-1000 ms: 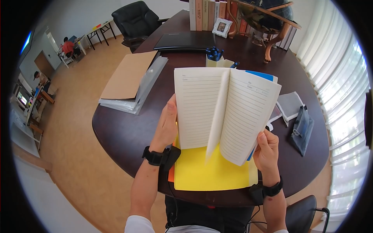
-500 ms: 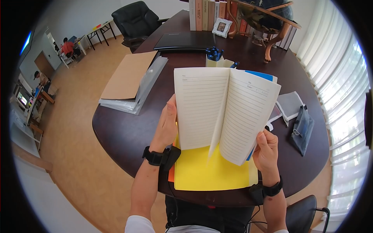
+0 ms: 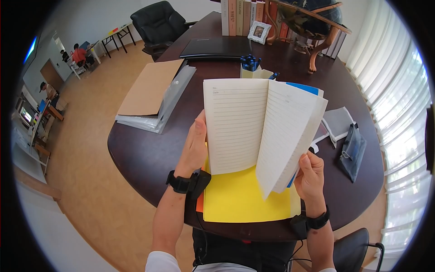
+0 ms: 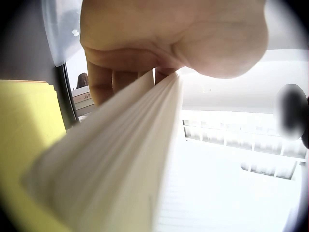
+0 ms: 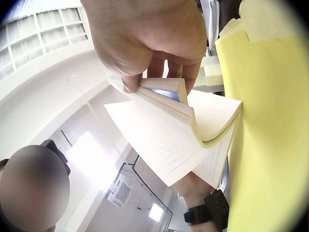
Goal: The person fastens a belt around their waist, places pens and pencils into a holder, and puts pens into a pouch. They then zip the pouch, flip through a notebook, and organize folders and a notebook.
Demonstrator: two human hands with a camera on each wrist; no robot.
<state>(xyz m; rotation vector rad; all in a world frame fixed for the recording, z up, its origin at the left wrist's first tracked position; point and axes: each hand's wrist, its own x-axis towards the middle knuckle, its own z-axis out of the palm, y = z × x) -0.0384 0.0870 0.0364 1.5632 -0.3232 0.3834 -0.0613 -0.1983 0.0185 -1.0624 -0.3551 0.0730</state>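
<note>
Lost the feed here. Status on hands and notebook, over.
Left hand grips the notebook left edge; right hand holds its lower right corner. Notebook open, upright above yellow folder. One page mid-turn. Nothing in the way.

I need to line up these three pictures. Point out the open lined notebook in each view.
Head: the notebook stands open at centre, left hand and right hand gripping its lower edges.
Left wrist: its page edges run from lower left up to the fingers.
Right wrist: its fanned pages sit at centre, under the thumb.
Shared landmark: the yellow folder, at left and at right in the wrist views.
</note>
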